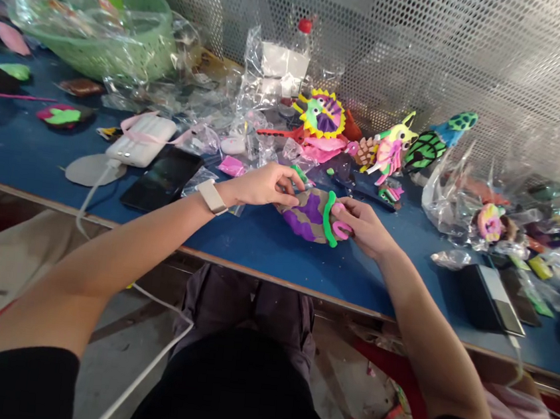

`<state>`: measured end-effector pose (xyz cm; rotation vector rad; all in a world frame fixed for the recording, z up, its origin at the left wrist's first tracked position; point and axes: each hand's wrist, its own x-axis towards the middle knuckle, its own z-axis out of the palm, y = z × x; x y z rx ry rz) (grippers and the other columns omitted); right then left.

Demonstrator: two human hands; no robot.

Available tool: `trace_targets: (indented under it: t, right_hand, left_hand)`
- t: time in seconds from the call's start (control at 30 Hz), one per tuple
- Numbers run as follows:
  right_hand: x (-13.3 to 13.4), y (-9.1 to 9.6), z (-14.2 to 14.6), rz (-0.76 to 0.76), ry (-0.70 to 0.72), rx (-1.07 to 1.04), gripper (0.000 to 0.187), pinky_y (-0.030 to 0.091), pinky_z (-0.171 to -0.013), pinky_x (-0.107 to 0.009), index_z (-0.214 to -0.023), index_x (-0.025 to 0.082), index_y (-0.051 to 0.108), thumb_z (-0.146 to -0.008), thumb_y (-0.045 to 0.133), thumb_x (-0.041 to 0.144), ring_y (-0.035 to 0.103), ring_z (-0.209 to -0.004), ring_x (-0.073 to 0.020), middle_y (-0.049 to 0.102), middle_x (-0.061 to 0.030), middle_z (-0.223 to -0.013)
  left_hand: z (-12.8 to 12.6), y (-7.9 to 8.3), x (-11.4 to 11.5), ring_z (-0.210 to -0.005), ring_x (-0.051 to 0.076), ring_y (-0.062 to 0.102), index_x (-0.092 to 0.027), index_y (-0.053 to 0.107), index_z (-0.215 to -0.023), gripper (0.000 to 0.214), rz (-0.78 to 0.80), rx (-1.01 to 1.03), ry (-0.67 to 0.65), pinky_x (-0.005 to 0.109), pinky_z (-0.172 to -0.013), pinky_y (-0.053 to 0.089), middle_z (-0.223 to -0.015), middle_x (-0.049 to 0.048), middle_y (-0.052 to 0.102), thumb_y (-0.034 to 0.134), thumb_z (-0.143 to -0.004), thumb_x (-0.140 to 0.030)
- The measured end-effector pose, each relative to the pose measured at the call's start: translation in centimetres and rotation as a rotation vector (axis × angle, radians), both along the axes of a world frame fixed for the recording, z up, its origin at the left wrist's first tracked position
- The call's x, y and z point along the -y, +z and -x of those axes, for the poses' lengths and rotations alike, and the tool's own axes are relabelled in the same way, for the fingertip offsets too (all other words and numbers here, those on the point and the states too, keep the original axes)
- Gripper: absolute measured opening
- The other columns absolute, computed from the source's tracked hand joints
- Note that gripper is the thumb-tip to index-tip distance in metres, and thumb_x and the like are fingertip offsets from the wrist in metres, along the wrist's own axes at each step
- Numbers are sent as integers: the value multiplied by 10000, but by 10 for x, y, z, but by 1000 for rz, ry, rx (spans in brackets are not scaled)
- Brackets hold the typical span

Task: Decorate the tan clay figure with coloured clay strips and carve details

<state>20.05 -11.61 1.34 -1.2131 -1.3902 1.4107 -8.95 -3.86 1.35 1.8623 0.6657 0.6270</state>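
A flattened modelling clay piece is held between my two hands just above the blue table. Its base is grey-brown with purple patches, a wavy green strip crosses its right part, and a pink curl sits at the right end. My left hand is closed on its upper left edge, thumb and fingertips against the clay. With thumb and fingers my right hand grips the right end beside the pink curl. What lies under the fingers is hidden.
Behind stand clay animals, including a yellow-rimmed figure and a green-and-blue turtle. A phone and a white power bank with a cable lie left. Crinkled plastic bags, a green basket and a black box are around.
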Motion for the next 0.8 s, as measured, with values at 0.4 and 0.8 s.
trace_targets:
  t: [0.4,0.8]
  right_hand:
    - [4,-3,6,61,27,44,585,494,-593,-281,-969,202,775,-669,1073,606,611,-650,-134,729,9,-795]
    - [6,-16,9,-598,-161,803,438,579,-858,-481,-1000,250,859,-968,785,681,721,-890,-316,841,-126,-984]
  left_hand:
    - [47,35,-14,-1160,305,768,-191,799,-1148,252,-852,-497,326,478,-1120,580,-1169,126,826,629,-962,-217]
    - [94,7,-42,-1156,370,776,-200,811,-1075,357,-682,-865,360,528,-1085,617,-1165,147,814,675,-782,-49]
